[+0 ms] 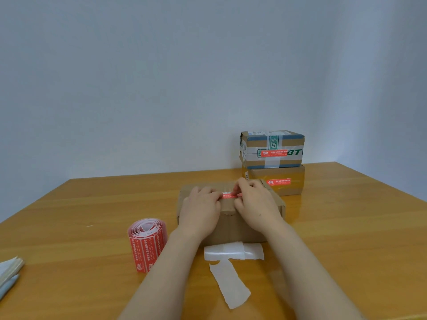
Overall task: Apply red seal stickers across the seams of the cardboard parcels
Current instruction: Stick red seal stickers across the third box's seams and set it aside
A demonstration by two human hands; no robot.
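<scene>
Head view, mid-frame: a cardboard box (231, 227) sits on the worktop (69, 204). The left hand (201, 209) and right hand (256, 206) rest on its top, each grip pinching one end of a red sticker (228, 196) lying on the lid. A sticker roll (146, 243) stands lower left, and a stack (272, 162) of two stickered boxes is upper right.

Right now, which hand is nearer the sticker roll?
Left. The left hand pinches the left end of the red sticker on the parcel, with the sticker roll close by on its left. The right hand pinches the other end, farther from the roll.
</scene>
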